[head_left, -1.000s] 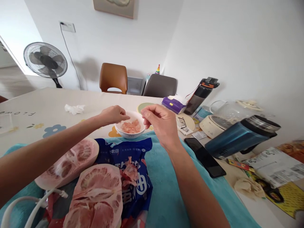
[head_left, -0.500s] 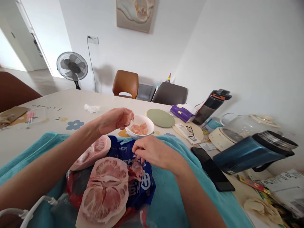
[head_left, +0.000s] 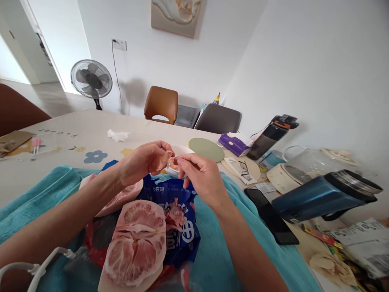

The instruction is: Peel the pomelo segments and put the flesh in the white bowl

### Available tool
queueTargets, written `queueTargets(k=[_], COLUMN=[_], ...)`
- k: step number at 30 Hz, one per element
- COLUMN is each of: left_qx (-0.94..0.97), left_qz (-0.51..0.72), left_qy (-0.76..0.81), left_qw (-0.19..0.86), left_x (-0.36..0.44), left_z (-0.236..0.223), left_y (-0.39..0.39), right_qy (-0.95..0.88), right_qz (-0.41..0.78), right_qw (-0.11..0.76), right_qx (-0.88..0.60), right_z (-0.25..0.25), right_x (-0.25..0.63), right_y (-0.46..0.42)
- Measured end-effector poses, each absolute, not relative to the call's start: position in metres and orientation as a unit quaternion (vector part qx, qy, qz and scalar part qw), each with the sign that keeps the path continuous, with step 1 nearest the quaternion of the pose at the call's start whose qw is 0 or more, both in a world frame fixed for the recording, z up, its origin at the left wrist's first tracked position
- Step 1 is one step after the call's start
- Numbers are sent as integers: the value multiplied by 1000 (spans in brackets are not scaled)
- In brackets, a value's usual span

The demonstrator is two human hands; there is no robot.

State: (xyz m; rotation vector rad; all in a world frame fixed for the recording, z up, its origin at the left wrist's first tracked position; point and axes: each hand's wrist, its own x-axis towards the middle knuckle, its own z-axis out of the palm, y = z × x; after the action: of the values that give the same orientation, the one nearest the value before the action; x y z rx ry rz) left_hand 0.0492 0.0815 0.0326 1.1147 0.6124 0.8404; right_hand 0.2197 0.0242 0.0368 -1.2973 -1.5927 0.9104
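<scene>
My left hand point(head_left: 142, 160) is curled round a pink pomelo segment point(head_left: 162, 159), held above the table. My right hand point(head_left: 199, 176) pinches at that same segment from the right, fingertips meeting the left hand's. Right behind the hands a white bowl point(head_left: 182, 151) holds peeled pink flesh, mostly hidden. Below the hands lies a blue plastic bag point(head_left: 170, 211) with scraps of membrane on it. A cut pomelo half point(head_left: 138, 243) rests face up on the bag. A second half point(head_left: 121, 194) lies under my left wrist.
A teal towel point(head_left: 212, 251) covers the near table. To the right lie a black phone point(head_left: 270, 215), a blue kettle point(head_left: 322, 194) on its side, glasses point(head_left: 243, 166), a green mat point(head_left: 206, 149) and papers. A crumpled tissue point(head_left: 118, 134) lies far left. Two chairs and a fan stand behind.
My right hand rose from the blue bag up to the left hand and now pinches the segment there. My left hand stayed near the bowl with the segment.
</scene>
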Motion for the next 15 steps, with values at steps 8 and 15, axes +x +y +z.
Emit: queueTargets(k=[8,15], left_qx=[579,537], left_qz=[420,422], left_qy=[312,321], left_qw=[625,656], left_x=[48,52], left_z=[28,29], left_y=[74,71], right_qy=[-581,-582], right_qz=[506,526], right_qw=[434,397], right_qx=[-467,-476], right_z=[30,36], right_x=[212,220], right_y=[27,27])
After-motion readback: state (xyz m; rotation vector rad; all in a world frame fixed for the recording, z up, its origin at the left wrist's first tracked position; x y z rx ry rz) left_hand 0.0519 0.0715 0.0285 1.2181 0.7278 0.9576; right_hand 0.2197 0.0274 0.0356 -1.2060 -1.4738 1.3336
